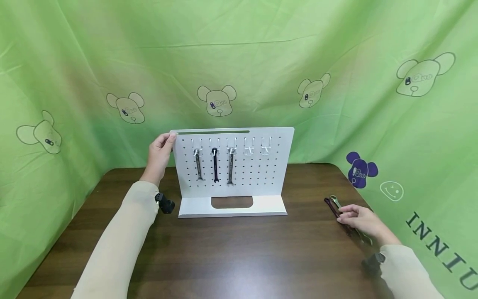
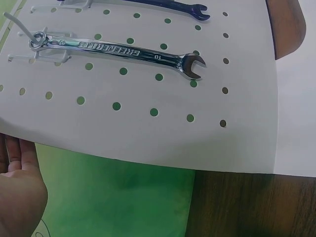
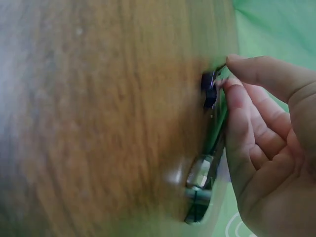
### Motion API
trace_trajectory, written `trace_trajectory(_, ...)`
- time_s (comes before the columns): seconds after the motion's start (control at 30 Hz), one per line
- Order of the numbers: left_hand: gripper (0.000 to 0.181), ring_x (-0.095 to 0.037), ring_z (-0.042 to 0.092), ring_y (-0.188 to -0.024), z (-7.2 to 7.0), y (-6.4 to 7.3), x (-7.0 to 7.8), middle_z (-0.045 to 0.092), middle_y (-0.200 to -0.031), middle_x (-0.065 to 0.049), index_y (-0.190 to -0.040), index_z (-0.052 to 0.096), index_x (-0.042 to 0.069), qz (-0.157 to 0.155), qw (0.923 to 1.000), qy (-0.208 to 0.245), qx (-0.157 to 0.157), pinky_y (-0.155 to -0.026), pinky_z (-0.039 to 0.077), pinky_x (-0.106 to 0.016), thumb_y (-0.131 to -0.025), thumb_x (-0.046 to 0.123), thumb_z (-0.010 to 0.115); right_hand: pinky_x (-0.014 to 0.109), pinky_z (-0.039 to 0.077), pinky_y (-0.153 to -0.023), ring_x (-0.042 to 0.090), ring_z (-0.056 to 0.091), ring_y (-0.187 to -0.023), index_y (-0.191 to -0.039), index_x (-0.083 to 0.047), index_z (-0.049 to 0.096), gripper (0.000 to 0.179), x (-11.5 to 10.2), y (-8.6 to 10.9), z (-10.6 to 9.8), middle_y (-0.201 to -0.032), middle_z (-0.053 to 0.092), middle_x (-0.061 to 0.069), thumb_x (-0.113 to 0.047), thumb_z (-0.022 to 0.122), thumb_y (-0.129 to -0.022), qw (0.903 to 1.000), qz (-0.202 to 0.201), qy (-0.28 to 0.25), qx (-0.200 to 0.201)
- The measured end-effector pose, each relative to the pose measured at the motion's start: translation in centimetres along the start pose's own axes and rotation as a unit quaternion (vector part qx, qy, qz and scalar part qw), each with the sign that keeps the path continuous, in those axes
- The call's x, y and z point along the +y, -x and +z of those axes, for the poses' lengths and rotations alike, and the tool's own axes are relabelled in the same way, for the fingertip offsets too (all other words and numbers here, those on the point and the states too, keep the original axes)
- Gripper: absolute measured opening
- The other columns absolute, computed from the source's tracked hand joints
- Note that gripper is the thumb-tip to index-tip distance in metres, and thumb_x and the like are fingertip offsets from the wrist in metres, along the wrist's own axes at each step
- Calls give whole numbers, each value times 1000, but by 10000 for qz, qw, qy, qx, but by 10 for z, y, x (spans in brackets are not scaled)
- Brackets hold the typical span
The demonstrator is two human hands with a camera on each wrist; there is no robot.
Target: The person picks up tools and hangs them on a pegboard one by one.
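A white pegboard [image 1: 257, 174] stands upright on the table, and my left hand [image 1: 159, 151] grips its upper left corner, thumb in front. In the left wrist view part of that hand [image 2: 19, 182] shows beside the board's edge. Three combination wrenches hang on its hooks: a silver one [image 2: 118, 50], a dark one [image 1: 215, 166] and another silver one [image 1: 230, 168]. At the table's right, my right hand [image 1: 360, 220] pinches at two wrenches lying side by side, a dark red one [image 1: 330, 206] and a green one [image 1: 335, 201]. Blur hides which one the fingertips hold.
Two clear hooks [image 1: 248, 148] on the board's right side carry nothing. A cutout [image 1: 231, 202] opens in the board's base. The brown wooden table [image 1: 224, 257] is bounded by a green printed curtain [image 1: 261, 62] behind and at both sides.
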State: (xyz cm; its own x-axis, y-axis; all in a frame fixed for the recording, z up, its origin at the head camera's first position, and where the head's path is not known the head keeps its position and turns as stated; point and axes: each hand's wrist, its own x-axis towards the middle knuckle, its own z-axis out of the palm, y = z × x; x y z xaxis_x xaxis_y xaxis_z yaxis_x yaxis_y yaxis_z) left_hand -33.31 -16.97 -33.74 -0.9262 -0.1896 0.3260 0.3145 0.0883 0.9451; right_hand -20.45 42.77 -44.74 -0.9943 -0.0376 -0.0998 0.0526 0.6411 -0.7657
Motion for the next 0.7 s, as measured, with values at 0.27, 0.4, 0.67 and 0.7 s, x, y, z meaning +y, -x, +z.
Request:
trace_trajectory(0.27, 48, -14, 55, -101, 0, 1, 0, 61, -111, -2, -126, 62, 1, 16, 10000, -6, 16, -94, 46, -30, -101, 41, 59, 30, 53, -67, 15, 66, -79, -127, 15, 53, 52, 1, -6, 2, -98, 72, 15, -16, 74, -91, 9998, 116, 65, -113)
trace_trajectory(0.4, 46, -13, 55, -100, 0, 1, 0, 61, -109, 0, -124, 62, 1, 40, 10000, 64, -6, -94, 46, -30, -101, 40, 59, 29, 54, -67, 16, 66, -80, -124, 14, 56, 50, -3, -7, 3, -98, 72, 13, -19, 74, -91, 9993, 184, 234, -217)
trace_trajectory(0.67, 44, -12, 55, -99, 0, 2, 1, 61, -107, 1, -123, 62, 1, 85, 10000, 33, -4, -93, 46, -29, -102, 39, 58, 33, 50, -67, 18, 60, -78, -106, 4, 68, 39, -11, -10, 3, -89, 71, 4, -29, 77, -89, 9943, 179, 1038, -176)
trace_trajectory(0.7, 45, -12, 55, -99, 0, 2, 1, 61, -107, 1, -124, 62, 1, 72, 10000, 39, -14, -94, 46, -29, -102, 40, 58, 33, 49, -68, 17, 59, -78, -104, 2, 69, 36, -11, -10, 3, -89, 70, 4, -30, 77, -89, 9932, 164, 1137, -165)
